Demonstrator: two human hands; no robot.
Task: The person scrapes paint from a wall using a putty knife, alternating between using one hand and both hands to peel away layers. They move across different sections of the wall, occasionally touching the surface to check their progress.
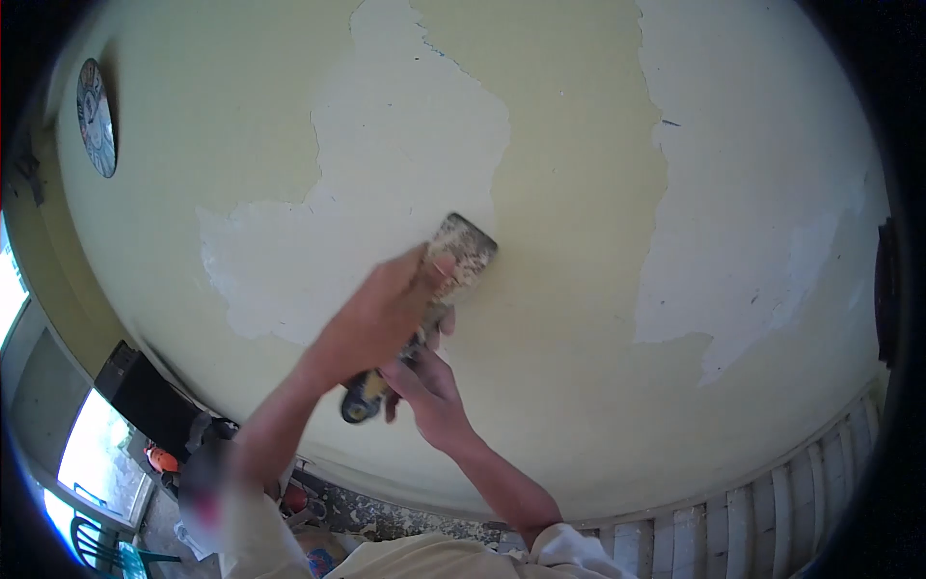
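A paint-crusted scraper [467,249] with a wide flat blade is held up against the pale yellow wall [579,280]. My left hand [386,304] is closed around it near the blade, fingers partly hidden. Lower down, my right hand [430,391] grips the same tool around its handle [363,398], whose butt end sticks out at lower left. The blade's top edge lies by the border of a bare whitish patch [405,145] where the yellow coat is off. Another bare patch [719,193] with ragged edges spreads over the wall at right.
A round printed disc [96,118] hangs on the wall at upper left. Below it stand a black box [149,400], an orange object [161,459] and a green plastic chair [106,552]. Pale flakes litter the floor [395,516]. Whitish slats [743,521] run along the lower right.
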